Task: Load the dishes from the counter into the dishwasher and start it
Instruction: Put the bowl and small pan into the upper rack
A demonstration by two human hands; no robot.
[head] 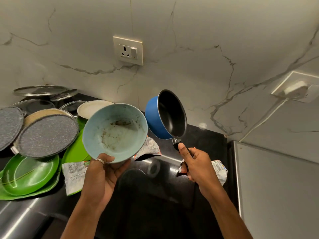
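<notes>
Nearest, the left hand [103,173] pinches the near rim of the bowl [114,133], thumb inside and fingers [123,166] clamped beneath. The right hand [196,164] has its fingers wrapped tight round the black handle of the saucepan [166,116]. Both dishes hang above the dark counter [155,195], side by side with their rims almost touching, and the dishwasher is out of view. The step looks like carrying this pair to the racks. It would go best with the two held apart so they do not knock, the soiled bowl kept level so crumbs stay in, and each set down mouth-down. That makes one bowl and one saucepan in hand. On the counter lie three wrappers [74,175]. Farther left waits the pile: at least three green plates [31,176], two speckled pans [48,135], one white plate [93,107] and, farthest, four glass lids [39,90]. On the wall are two sockets [128,50], the right one with a plug in it.
</notes>
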